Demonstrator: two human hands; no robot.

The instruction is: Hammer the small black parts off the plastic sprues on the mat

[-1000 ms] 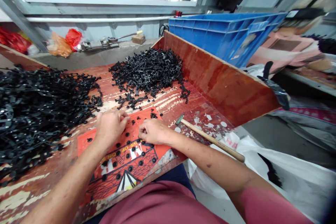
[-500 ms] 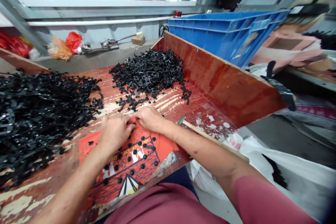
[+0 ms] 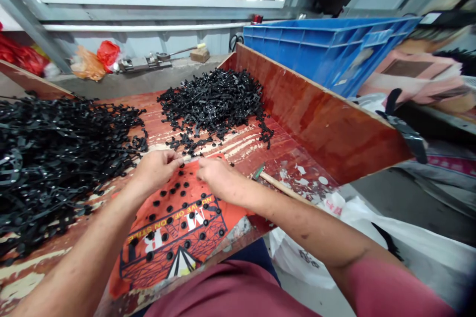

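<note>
A printed orange-red cloth point(image 3: 219, 213) lies on the worktable in front of me, dotted with several round black studs point(image 3: 191, 215). At its far edge my left hand point(image 3: 158, 171) is closed, thumb and index finger pinched on the cloth's edge beside a black stud. My right hand point(image 3: 219, 176) is closed too, its curled fingers gripping the same edge a little to the right. The cloth's edge spans the short gap between both hands. What lies inside the right fingers is hidden.
Piles of black strap-like parts lie at the left point(image 3: 67, 153) and back point(image 3: 215, 101). A hammer point(image 3: 282, 185) rests right of the cloth. Past the reddish wooden side board point(image 3: 316, 114) stands a blue crate point(image 3: 297, 44). White bags point(image 3: 372, 218) hang low at right.
Both hands have moved apart slightly, the left one going left and away from me. More of the cloth's studs and its near left corner now show. My view has shifted slightly.
</note>
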